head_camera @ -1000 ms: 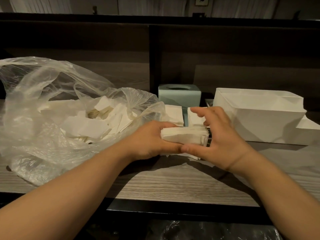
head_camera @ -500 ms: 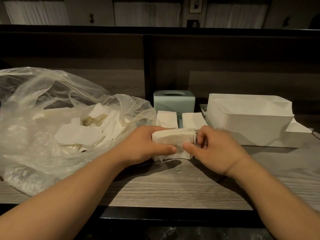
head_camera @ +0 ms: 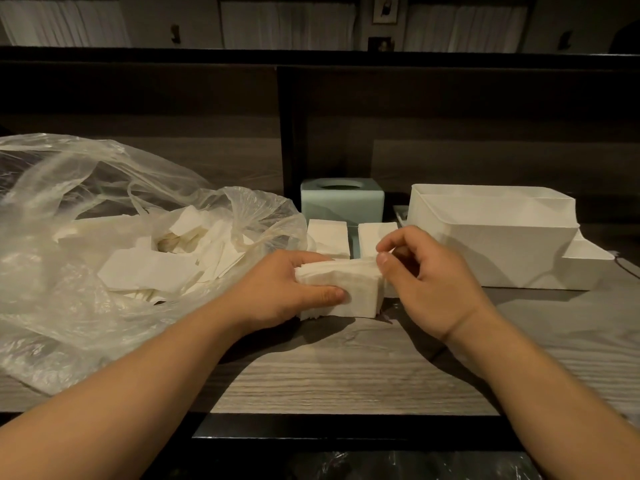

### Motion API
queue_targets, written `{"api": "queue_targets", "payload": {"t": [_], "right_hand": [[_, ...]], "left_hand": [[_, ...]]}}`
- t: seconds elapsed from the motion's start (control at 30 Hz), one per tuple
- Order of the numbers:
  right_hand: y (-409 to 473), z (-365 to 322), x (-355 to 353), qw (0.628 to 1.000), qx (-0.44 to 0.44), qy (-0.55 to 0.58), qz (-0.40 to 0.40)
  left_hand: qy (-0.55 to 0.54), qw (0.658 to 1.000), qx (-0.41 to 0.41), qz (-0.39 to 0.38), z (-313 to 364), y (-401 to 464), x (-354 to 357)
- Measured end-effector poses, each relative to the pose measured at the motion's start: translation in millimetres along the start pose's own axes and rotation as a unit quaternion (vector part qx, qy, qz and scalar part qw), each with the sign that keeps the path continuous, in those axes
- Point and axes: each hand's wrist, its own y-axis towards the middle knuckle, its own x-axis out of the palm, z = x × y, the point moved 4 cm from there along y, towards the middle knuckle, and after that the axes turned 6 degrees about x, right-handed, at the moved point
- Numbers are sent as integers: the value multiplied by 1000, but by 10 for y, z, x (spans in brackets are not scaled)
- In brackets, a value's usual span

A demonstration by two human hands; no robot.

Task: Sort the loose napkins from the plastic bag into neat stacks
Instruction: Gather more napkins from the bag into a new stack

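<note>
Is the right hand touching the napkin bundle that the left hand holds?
Touching. The head view shows the right hand's thumb tip pressed on the top right edge of the napkin bundle, which the left hand grips.

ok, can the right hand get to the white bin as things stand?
Probably yes. The right hand only touches the napkin stack held by the left hand, and bare table lies between it and the white bin.

You face a grey wood-grain tabletop (head_camera: 346, 375) with a black front edge. Behind it rises a dark wood-panelled partition (head_camera: 450, 126). Above the partition: pale pleated curtains (head_camera: 287, 26), a small framed picture (head_camera: 385, 8). Light dim, warm.
</note>
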Motion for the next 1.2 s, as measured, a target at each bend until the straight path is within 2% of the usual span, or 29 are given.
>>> {"api": "queue_targets", "payload": {"t": [0.2, 0.43, 0.6, 0.67, 0.83, 0.9, 0.97, 1.03, 1.07, 1.13, 1.2], "right_hand": [[0, -13, -8, 999, -28, -23, 6], [3, -22, 10, 999, -18, -34, 7], [-2, -49, -59, 997, 0, 60, 56], [-7, -57, -67, 996, 11, 77, 53], [10, -79, -34, 998, -20, -47, 23], [11, -81, -36, 997, -23, -61, 36], [-11, -101, -78, 997, -37, -13, 70], [-45, -160, -137, 988, -49, 126, 79], [-62, -205, -159, 972, -42, 223, 59], [-91, -261, -177, 919, -2, 395, -13], [-126, -302, -176, 882, 30, 462, -91]], "left_hand": [[31, 999, -7, -9, -9, 5, -15], [33, 999, -9, -13, -15, 6, -17], [35, 999, -7, -16, -5, 2, -8], [37, 999, -8, -15, -9, 3, -10], [33, 999, -12, -9, -12, 1, -8], [32, 999, -14, -7, -9, 0, -8], [29, 999, -17, -5, -19, 5, -5], [18, 1000, -16, -4, -17, 6, -3], [17, 1000, -13, -4, -11, 2, -1], [12, 1000, -8, -4, -4, -3, 10], [4, 1000, -3, 2, 23, -9, 12]]}}
